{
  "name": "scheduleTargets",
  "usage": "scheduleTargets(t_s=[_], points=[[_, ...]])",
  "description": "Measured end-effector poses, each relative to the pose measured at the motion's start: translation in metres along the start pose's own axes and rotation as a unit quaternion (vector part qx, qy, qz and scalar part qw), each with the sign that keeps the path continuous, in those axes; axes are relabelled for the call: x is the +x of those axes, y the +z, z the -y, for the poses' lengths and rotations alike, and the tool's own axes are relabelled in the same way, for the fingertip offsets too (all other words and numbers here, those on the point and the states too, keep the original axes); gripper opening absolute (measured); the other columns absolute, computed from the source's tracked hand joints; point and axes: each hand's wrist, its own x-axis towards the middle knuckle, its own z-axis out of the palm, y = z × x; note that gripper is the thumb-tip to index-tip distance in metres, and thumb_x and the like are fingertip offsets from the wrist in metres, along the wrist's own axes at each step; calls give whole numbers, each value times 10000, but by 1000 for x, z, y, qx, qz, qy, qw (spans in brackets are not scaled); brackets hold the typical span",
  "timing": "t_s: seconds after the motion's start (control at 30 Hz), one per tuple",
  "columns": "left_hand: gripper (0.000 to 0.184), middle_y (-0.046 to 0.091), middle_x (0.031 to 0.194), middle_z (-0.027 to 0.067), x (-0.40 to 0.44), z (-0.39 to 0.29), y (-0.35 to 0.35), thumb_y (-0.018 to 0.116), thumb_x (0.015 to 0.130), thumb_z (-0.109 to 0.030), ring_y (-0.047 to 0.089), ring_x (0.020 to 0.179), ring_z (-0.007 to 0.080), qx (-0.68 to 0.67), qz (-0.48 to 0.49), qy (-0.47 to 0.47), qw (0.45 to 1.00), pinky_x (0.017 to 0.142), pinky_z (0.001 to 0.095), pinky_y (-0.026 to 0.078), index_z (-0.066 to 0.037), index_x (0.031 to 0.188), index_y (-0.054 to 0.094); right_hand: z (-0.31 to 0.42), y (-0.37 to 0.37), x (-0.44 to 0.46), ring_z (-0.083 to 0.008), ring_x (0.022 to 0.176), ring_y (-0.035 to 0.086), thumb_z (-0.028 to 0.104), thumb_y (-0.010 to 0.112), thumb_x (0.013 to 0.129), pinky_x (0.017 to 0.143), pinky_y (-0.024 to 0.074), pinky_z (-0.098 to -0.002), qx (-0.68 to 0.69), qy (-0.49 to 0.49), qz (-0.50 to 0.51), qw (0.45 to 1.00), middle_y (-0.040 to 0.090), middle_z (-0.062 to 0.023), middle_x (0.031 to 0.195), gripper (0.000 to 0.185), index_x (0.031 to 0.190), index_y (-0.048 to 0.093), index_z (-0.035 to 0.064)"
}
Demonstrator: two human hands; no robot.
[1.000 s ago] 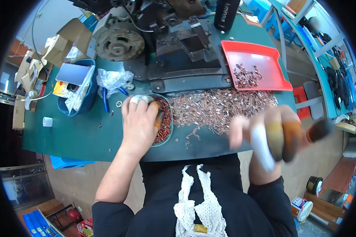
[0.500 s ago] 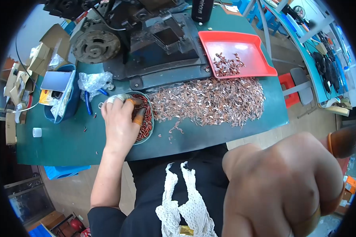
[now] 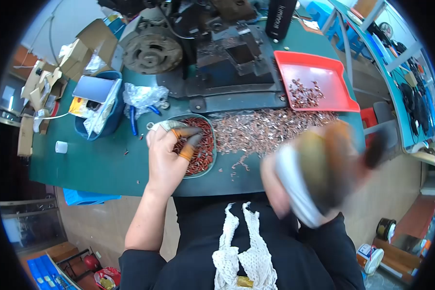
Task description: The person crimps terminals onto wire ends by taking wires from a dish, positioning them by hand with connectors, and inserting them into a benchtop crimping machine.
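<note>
My left hand [image 3: 165, 155] is over a pale green oval tub [image 3: 214, 157] filled with small red-brown pieces [image 3: 200, 166]. Orange bands and dark coverings wrap its thumb and forefinger, whose tips are drawn close together over the pieces; anything between them is too small to make out. To the right of the tub, my right hand [image 3: 319, 174] is raised in front of the table edge, close to the camera and smeared by motion. White and yellowish wrappings show on its fingers, but their pose cannot be read. Behind it spreads a heap of small brown and silvery pieces [image 3: 256, 130].
A dark machine [image 3: 227, 82] stands at the back of the green table [image 3: 101, 166]. Right of it lies a red tray [image 3: 319, 67] with some pieces. Blue-handled pliers [image 3: 134, 121], a plastic bag [image 3: 145, 99], a blue bin [image 3: 108, 126] and a white cap [image 3: 61, 147] are on the left.
My right hand has moved away from the camera, up and left toward the heap. The view has shifted, so the table scene appears farther right. My left hand stays at the tub.
</note>
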Motion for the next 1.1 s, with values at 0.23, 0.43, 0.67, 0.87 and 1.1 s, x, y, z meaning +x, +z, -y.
scheduleTargets(t_s=[0.23,0.43,0.67,0.87,1.1], points=[[202,629,901,28,-5,-13,-6,767,713,-56,570,928,228,-33,-48,62,996,950,393,394,-116,901,721,-73,-40,2,-46,701,578,181,616,937,608,480,-202,-384,192,-208,879,635,-11,877,183,1035,635,27],[263,618,935,29,-1,-21,-7,776,681,-69,574,911,242,69,-59,172,981,970,433,379,-115,932,713,-84,-51,-5,-34,652,562,208,624,937,548,467,-187,-359,198,-189,892,653,-18,894,222,1063,639,26],[234,601,970,53,-6,-30,11,755,752,-28,548,930,208,-263,-2,6,965,858,320,429,-81,974,702,-75,-60,-10,-41,568,539,192,623,934,494,424,-172,-190,207,-197,939,657,-24,839,193,1007,645,15],[257,605,966,38,5,-44,20,765,771,-92,537,907,202,-262,0,9,965,807,302,435,-80,1020,703,-63,-58,-11,-15,541,480,170,718,859,488,360,-155,-220,88,-244,940,638,0,761,156,919,643,47],[253,606,923,35,8,-47,22,783,734,-93,553,865,226,-208,64,86,972,786,315,443,-75,976,713,-44,-64,-34,-26,578,533,112,741,825,496,371,-158,-208,133,-264,933,634,5,729,122,876,659,38]])
